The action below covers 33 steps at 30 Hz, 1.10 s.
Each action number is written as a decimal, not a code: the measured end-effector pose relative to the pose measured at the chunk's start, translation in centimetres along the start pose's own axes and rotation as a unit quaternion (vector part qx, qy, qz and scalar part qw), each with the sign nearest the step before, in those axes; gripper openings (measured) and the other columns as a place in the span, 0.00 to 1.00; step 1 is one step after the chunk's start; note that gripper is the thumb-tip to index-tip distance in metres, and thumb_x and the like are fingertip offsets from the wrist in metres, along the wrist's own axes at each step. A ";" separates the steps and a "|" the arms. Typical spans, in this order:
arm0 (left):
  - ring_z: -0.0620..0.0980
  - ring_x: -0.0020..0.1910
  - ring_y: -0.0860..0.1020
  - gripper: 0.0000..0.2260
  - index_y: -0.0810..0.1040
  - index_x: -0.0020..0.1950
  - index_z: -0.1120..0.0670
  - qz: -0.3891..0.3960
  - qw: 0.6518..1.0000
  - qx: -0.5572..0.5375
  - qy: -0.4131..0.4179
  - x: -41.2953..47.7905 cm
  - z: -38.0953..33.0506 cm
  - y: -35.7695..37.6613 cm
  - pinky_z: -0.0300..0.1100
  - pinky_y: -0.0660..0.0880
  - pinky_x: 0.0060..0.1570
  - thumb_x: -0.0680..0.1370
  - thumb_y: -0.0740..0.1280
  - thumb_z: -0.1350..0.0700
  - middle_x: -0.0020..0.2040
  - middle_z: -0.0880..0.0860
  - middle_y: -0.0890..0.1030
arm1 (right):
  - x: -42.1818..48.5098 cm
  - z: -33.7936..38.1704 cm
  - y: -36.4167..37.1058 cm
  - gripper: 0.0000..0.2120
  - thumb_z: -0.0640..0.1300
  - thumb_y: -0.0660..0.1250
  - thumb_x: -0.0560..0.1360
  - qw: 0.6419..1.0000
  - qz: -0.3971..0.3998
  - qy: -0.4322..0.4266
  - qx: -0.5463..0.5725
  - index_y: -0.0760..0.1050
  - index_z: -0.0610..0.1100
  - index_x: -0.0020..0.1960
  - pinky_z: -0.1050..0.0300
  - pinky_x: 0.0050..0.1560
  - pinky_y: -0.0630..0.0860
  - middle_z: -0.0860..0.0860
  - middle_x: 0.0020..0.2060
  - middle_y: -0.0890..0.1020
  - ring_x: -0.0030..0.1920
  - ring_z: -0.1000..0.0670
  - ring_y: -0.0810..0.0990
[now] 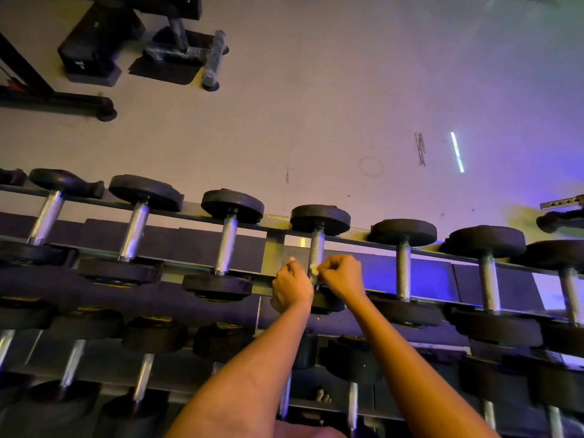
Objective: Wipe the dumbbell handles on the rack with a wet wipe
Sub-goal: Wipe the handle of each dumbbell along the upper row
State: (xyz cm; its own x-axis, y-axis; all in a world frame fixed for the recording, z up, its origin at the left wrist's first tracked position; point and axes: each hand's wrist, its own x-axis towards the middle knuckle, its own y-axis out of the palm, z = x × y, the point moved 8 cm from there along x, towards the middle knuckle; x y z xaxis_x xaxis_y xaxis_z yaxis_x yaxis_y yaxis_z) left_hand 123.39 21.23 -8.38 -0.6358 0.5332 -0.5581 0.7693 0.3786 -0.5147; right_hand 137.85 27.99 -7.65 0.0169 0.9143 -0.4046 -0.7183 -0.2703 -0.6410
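Note:
Several black-headed dumbbells with knurled metal handles lie side by side on the top tier of the rack point(275, 245). Both hands meet at the near end of one dumbbell handle point(317, 248) in the middle. My right hand point(343, 275) pinches a small white wet wipe point(314, 269) against that handle. My left hand point(290, 287) sits on the handle's left side with fingers curled; its fingertips are hidden, and the thumb points up. The near head of this dumbbell is mostly covered by my wrists.
A lower tier holds more dumbbells point(142, 374) under my forearms. Beyond the rack is grey floor point(316, 105) with a black bench base point(91, 55) and a foam roller point(215, 58) at the far left. My toes point(322, 396) show under the rack.

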 end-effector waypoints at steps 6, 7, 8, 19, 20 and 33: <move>0.58 0.49 0.74 0.23 0.81 0.50 0.57 -0.002 1.000 -0.013 -0.006 -0.3 0.1 -0.2 0.51 0.70 0.54 0.83 0.51 0.45 0.52 0.60 0.80 | -2.2 -0.2 0.4 0.06 0.34 0.68 0.72 1.000 -0.001 0.004 0.010 0.81 0.39 0.37 0.51 0.46 0.81 0.46 0.35 0.82 0.41 0.48 0.81; 0.57 0.47 0.74 0.22 0.81 0.49 0.57 0.001 1.000 -0.018 -0.008 -0.4 0.0 -0.3 0.51 0.71 0.54 0.83 0.51 0.45 0.51 0.60 0.80 | -2.3 0.0 0.4 0.06 0.34 0.68 0.72 1.000 0.002 0.007 0.013 0.80 0.39 0.37 0.54 0.45 0.81 0.46 0.36 0.81 0.41 0.49 0.81; 0.56 0.45 0.73 0.22 0.80 0.48 0.57 0.004 1.000 -0.019 -0.005 -0.3 -0.1 -0.2 0.51 0.72 0.53 0.83 0.52 0.45 0.50 0.60 0.80 | -2.3 0.3 0.3 0.06 0.34 0.67 0.73 1.000 0.005 0.009 0.015 0.80 0.39 0.38 0.56 0.45 0.80 0.46 0.36 0.81 0.41 0.50 0.80; 0.53 0.45 0.77 0.15 0.80 0.50 0.57 0.060 0.981 0.068 0.174 -5.8 -0.4 -2.4 0.43 0.72 0.42 0.82 0.57 0.50 0.48 0.56 0.81 | -7.7 -0.5 -5.2 0.03 0.36 0.68 0.75 0.983 -0.061 -0.047 0.168 0.80 0.41 0.44 0.70 0.32 0.74 0.47 0.41 0.82 0.40 0.54 0.80; 0.52 0.45 0.77 0.14 0.80 0.51 0.57 0.053 0.979 0.046 0.192 -6.4 -0.4 -2.8 0.42 0.70 0.42 0.82 0.58 0.52 0.47 0.54 0.80 | -8.3 -1.0 -5.9 0.02 0.37 0.69 0.75 0.977 -0.067 -0.045 0.199 0.80 0.42 0.43 0.69 0.34 0.75 0.48 0.39 0.82 0.41 0.53 0.80; 0.52 0.51 0.79 0.09 0.83 0.50 0.56 0.097 0.977 -0.051 0.182 -15.8 3.5 -1.0 0.43 0.73 0.51 0.79 0.64 0.57 0.49 0.54 0.83 | -18.1 -8.2 -8.1 0.06 0.36 0.64 0.79 0.936 0.036 0.015 0.349 0.78 0.44 0.47 0.63 0.38 0.79 0.47 0.39 0.82 0.40 0.51 0.81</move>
State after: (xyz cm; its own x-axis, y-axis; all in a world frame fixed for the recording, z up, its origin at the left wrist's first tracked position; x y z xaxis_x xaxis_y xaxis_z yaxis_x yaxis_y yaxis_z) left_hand 132.46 9.78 -1.29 -0.4271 0.8288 -0.3614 0.8871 0.3067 -0.3450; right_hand 149.07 11.20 -0.44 -0.0371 0.8896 -0.4552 -0.9978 -0.0582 -0.0323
